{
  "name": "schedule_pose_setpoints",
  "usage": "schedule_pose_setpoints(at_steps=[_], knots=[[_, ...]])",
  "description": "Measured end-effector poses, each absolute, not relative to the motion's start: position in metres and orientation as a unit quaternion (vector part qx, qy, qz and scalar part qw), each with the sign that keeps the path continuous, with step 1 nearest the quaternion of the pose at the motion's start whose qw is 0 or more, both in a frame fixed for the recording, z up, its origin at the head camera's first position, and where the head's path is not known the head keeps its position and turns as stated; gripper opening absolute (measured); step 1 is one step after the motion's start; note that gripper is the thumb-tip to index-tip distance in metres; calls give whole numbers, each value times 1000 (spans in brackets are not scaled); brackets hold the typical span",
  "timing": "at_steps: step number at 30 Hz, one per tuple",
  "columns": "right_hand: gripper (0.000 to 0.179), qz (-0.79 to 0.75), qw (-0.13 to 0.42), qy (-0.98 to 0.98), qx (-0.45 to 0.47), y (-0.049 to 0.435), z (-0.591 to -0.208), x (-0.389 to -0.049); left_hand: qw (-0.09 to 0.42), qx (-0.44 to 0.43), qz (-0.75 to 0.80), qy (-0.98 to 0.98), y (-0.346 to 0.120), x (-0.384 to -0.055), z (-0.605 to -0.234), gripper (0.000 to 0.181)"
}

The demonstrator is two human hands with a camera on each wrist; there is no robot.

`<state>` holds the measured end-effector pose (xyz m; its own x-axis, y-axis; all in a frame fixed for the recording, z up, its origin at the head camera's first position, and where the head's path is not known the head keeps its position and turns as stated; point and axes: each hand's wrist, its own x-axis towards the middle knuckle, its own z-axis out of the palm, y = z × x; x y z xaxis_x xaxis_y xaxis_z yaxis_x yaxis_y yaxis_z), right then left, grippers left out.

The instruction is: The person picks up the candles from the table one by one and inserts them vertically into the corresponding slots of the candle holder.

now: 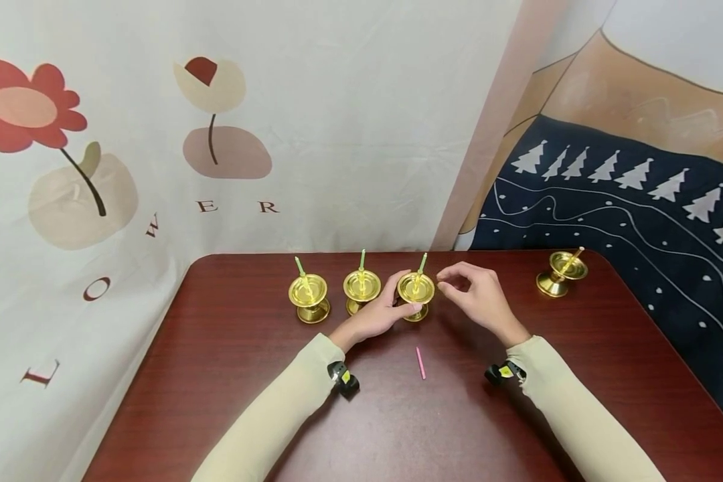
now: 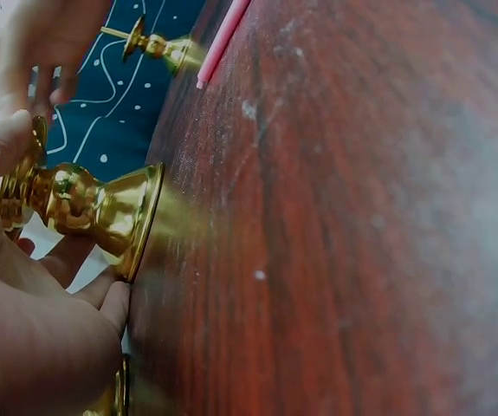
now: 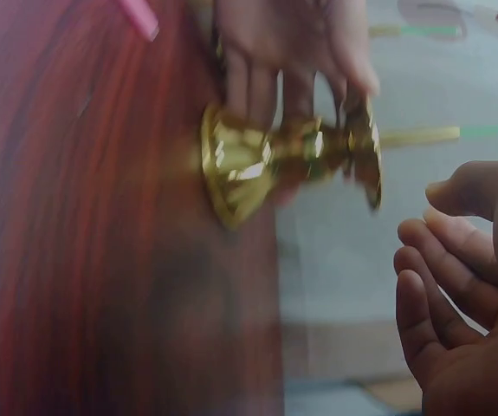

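My left hand (image 1: 375,316) grips a brass candle holder (image 1: 416,289), thumb at the front of its dish and fingers behind. This holder stands upright, and a thin green candle (image 1: 423,262) rises from its socket. Just to its right is my right hand (image 1: 478,294), fingers loosely bent, holding nothing. In the right wrist view its fingertips (image 3: 411,232) are apart from the holder's dish. A pink candle (image 1: 420,363) lies on the table in front of the held holder.
Two more brass holders, one at far left (image 1: 312,312) and one beside my left hand (image 1: 361,286), carry green candles. At the back right stands another holder (image 1: 553,284) with a bare upright spike. Printed cloths (image 1: 349,134) hang behind the dark red table (image 1: 229,375).
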<state>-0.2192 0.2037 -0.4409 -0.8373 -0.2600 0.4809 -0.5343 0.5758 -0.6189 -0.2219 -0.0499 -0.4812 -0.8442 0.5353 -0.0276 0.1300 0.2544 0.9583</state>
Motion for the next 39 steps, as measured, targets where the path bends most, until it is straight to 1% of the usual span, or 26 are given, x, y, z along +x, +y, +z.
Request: schedule_pose_setpoints(at_steps=[5, 12, 17, 20, 22, 24, 27, 30, 34, 39], knots=[[12, 380, 202, -884, 185, 239, -450, -217, 171, 210, 586, 764, -49, -224, -481, 83], [9, 367, 235, -898, 64, 292, -456, -212, 163, 185, 595, 765, -48, -223, -480, 85], [20, 369, 301, -877, -54, 324, -456, -212, 153, 168, 598, 768, -45, -220, -479, 87], [30, 390, 314, -855, -134, 339, -456, -215, 146, 160, 602, 769, -43, -220, -479, 87], [40, 406, 295, -846, -178, 349, -455, -217, 142, 154, 604, 769, -41, -220, -480, 87], [55, 418, 264, -843, -211, 356, -455, -220, 137, 150, 605, 770, -39, -221, -480, 87], [77, 432, 207, -848, -229, 365, -455, -225, 132, 147, 607, 770, -37, -221, -482, 86], [90, 455, 159, -844, -233, 370, -456, -229, 131, 142, 606, 771, -35, -222, -482, 86], [93, 505, 130, -817, -245, 371, -456, -233, 138, 131, 613, 767, -32, -222, -481, 87], [86, 547, 125, -785, -261, 370, -455, -234, 148, 125, 629, 753, -30, -220, -479, 88]])
